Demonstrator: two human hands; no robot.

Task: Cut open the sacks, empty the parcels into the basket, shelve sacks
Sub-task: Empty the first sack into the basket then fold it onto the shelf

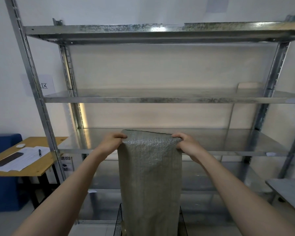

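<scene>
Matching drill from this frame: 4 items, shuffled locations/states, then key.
Items
1. grey-green woven plastic sack
2. black wire basket
3. dark flat rectangular device
4. small cream box

Places/states
A. lying on white papers on the wooden table
B. at the bottom edge of the view, under the hanging sack
C. gripped at its top corners by the left hand and right hand
D. at the back right of a galvanised metal shelf

Pairs: 1-C, 2-B, 3-A, 4-D
</scene>
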